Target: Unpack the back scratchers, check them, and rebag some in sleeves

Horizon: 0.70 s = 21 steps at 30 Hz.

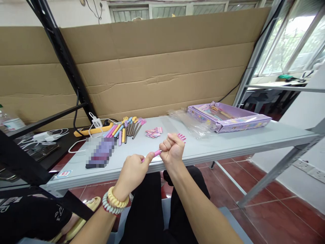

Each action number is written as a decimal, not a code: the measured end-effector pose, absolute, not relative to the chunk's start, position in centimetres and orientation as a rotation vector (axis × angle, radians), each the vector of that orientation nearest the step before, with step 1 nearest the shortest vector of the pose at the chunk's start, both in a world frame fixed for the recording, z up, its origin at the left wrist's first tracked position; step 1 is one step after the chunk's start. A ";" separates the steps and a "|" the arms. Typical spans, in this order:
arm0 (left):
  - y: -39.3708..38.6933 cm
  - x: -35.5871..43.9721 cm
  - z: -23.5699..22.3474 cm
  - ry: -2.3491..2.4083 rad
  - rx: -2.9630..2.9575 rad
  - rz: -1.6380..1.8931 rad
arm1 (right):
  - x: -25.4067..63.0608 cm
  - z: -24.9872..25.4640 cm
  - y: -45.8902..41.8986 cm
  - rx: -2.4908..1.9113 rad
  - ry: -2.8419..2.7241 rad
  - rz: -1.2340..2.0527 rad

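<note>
Both hands are closed around one pink back scratcher [157, 153], just above the table's front edge. My left hand [134, 169] grips its pink handle, thumb laid along it. My right hand [173, 148] is wrapped around the upper part, hiding the shaft there, and the pink claw tips stick out past the fingers. Behind my left hand lies a cluster of back scratcher heads with metal shafts [132, 128] in yellow, blue, purple and pink. Loose coloured handles [113, 130] lie beside them. A small pile of pink labels [153, 132] is beyond my hands.
An open purple box [228, 127] with items inside stands at the right, clear plastic wrap [191, 123] next to it. A blurred-out phone-like item [101, 152] lies at the left. Black frame posts [63, 57] and a cardboard wall [162, 64] bound the grey table [223, 145].
</note>
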<state>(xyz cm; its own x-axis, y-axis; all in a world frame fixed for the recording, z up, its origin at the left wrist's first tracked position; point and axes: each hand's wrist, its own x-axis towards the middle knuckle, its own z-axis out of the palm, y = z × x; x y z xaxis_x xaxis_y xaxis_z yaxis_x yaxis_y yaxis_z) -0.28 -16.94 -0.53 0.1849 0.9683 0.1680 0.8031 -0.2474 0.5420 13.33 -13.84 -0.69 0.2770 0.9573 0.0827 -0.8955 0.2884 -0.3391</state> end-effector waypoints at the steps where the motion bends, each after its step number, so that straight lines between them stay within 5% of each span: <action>1: -16.7 -0.4 -0.6 1.655 2.162 0.674 | 13.5 -1.0 -13.8 -0.242 -0.297 1.271; 21: -18.5 0.0 -1.2 1.755 2.505 0.441 | 16.4 -2.8 -14.2 -0.017 -0.487 1.287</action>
